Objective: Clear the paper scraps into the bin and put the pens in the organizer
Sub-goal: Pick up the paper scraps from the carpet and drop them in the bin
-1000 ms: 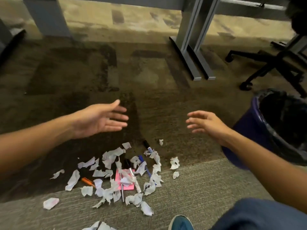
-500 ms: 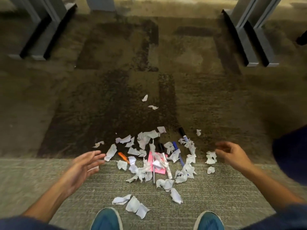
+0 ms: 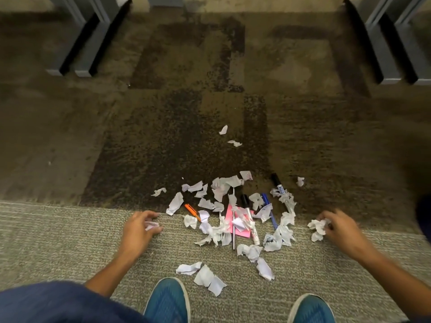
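A heap of torn white paper scraps (image 3: 219,229) lies on the carpet in front of my feet, with a pink note (image 3: 242,230) under it. Mixed in are an orange pen (image 3: 191,210), a white marker (image 3: 250,219), a blue pen (image 3: 270,212) and a black-capped marker (image 3: 278,184). At the heap's left edge, my left hand (image 3: 140,229) curls around a small scrap. My right hand (image 3: 338,227) closes on crumpled scraps (image 3: 317,227) at the right edge. Only a dark blue sliver of the bin (image 3: 425,215) shows at the right border. No organizer is visible.
Two stray scraps (image 3: 229,136) lie farther out on the dark carpet. Grey desk legs stand at the back left (image 3: 77,43) and back right (image 3: 391,43). My blue shoes (image 3: 168,301) are at the bottom edge, with loose scraps (image 3: 205,275) just ahead of them.
The view tilted down from the room to the floor heap. Both hands dropped from mid-air to the carpet and closed on scraps at the two sides of the heap.
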